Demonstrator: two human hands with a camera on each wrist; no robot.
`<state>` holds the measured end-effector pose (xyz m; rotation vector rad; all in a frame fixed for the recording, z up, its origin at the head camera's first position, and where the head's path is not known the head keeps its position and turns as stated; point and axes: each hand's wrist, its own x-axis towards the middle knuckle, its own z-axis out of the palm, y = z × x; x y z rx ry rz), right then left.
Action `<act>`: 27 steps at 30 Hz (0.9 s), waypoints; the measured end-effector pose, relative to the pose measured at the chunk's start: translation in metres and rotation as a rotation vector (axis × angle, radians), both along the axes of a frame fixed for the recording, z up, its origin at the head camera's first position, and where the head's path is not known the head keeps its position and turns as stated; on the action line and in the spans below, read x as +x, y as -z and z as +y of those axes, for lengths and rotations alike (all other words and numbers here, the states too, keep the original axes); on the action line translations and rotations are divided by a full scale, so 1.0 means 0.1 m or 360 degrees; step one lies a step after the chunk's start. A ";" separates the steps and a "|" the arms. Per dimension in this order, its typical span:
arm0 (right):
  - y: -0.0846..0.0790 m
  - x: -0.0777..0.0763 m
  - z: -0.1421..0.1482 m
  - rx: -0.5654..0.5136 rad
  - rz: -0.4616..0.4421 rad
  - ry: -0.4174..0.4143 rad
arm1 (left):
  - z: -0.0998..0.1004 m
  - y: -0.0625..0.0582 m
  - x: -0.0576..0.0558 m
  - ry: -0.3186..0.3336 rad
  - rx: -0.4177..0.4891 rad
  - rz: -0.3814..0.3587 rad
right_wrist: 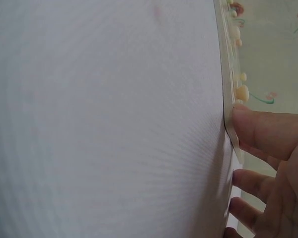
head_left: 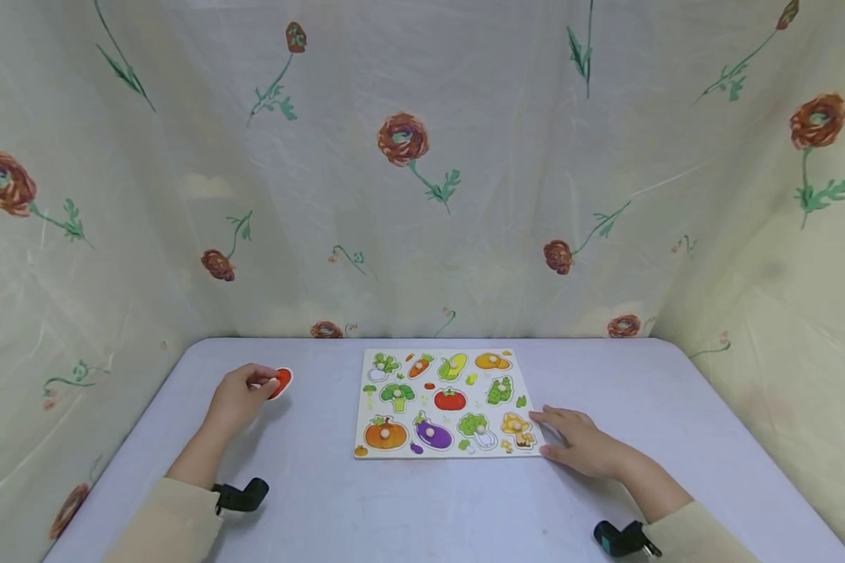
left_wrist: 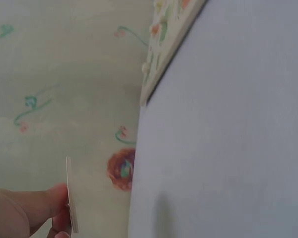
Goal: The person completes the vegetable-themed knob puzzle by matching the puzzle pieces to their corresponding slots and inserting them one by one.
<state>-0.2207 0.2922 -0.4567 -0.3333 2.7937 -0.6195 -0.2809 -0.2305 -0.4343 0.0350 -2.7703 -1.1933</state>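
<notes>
My left hand (head_left: 242,395) pinches a thin red puzzle piece (head_left: 282,382) with a white border, raised over the left part of the table. The left wrist view shows that puzzle piece (left_wrist: 71,196) edge-on at the thumb and fingertips. A white vegetable puzzle board (head_left: 408,451) lies flat mid-table, with small knobs on most of its pictures. Its red tomato picture (head_left: 451,400) shows no knob. My right hand (head_left: 584,444) rests at the board's right edge, fingers spread and relaxed. In the right wrist view its thumb (right_wrist: 268,130) touches the board near a corner.
A white cloth covers the table (head_left: 422,508), whose far corners are rounded. Flower-patterned curtains (head_left: 465,258) hang behind it and along both sides. A black wrist camera (head_left: 242,496) sits at the left sleeve, another black camera (head_left: 623,539) at the right sleeve.
</notes>
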 end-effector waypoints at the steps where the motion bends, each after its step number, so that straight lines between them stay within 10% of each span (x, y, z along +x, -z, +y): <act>1: 0.00 0.00 0.00 0.0003 0.0006 -0.0006 | 0.04 -0.01 0.00 0.0005 0.0007 -0.0007; 27: 0.04 -0.03 0.02 0.0005 0.0004 -0.0005 | 0.94 -0.10 -0.03 0.0202 0.0143 -0.0112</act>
